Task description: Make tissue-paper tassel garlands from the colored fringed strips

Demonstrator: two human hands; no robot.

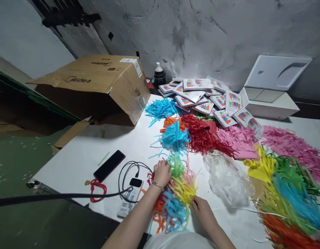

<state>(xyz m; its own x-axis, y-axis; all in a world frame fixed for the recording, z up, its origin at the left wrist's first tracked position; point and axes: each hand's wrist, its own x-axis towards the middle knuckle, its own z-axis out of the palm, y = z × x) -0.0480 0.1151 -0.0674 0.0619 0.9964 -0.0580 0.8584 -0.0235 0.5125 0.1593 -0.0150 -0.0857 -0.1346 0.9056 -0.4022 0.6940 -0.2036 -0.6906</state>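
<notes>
A row of fringed paper tassels lies on the white table in front of me. My left hand (162, 173), with a thin bracelet at its wrist, curls its fingers against the light green tassel (176, 165). With thumb and fingers together, my right hand (202, 209) pinches the edge of the yellow tassel (185, 188). Pale pink strips (189, 170) show beside the yellow one. Nearer my body lie a light blue tassel (175, 209) and orange-red strips (158, 206). Another blue tassel (175, 136) sits just beyond my left hand.
A large cardboard box (97, 81) stands at the left. Flat printed packs (193, 93) are heaped by the wall, near a white box (268, 103). Clear plastic (227, 180) and coloured tassel piles (289, 148) lie right. A phone (109, 165), cable (58, 196) and power bank (130, 200) lie left.
</notes>
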